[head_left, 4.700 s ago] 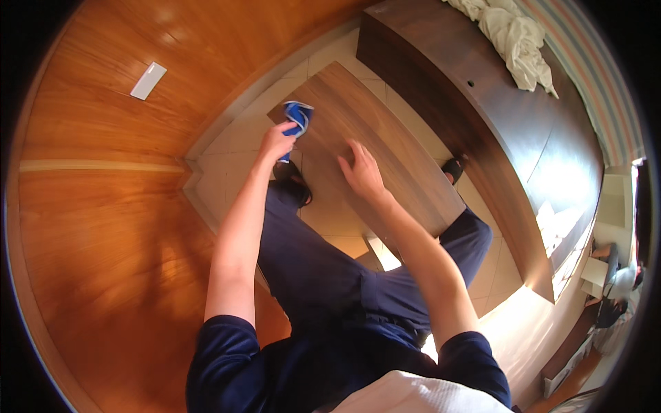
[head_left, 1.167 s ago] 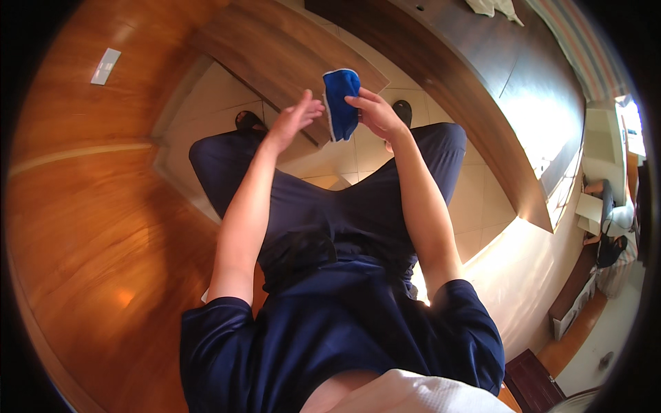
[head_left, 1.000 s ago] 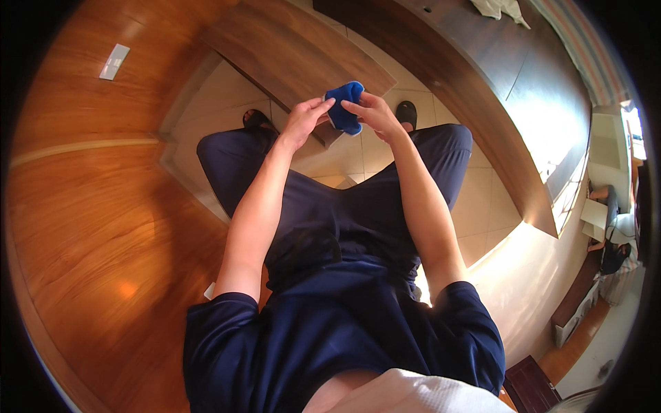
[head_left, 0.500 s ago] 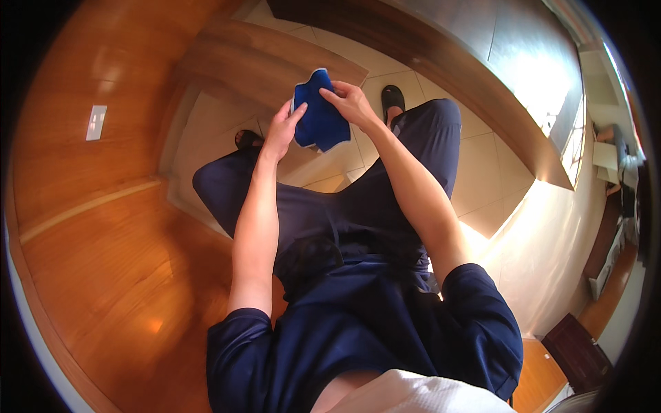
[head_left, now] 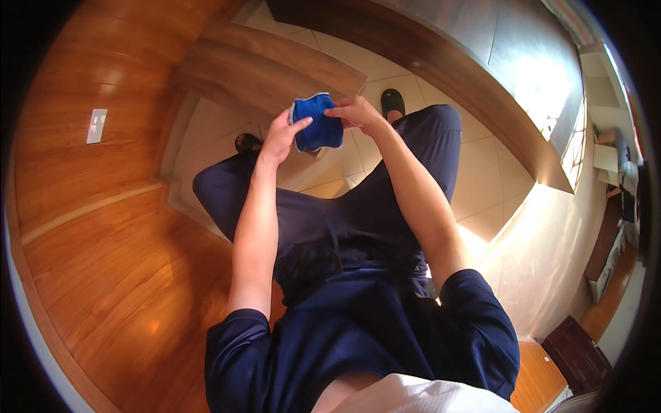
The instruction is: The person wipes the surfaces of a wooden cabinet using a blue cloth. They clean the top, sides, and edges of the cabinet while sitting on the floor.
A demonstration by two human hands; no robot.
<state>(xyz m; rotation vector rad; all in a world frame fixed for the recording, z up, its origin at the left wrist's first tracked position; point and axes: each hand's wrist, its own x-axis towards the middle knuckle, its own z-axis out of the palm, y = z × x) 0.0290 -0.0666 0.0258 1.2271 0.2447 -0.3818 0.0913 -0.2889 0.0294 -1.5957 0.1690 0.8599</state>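
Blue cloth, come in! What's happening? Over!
Left hand and right hand: both gripping. Pale-edged blue cloth: held up between them. Nothing visibly in the way.

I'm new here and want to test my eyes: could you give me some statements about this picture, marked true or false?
1. The left hand holds a blue cloth. True.
2. The right hand is empty. False: it holds the blue cloth too.
3. A pale rectangular plate sits on the wooden panel at left. True.
4. The person's trousers are white. False: they are dark blue.
5. The right foot wears dark footwear. True.
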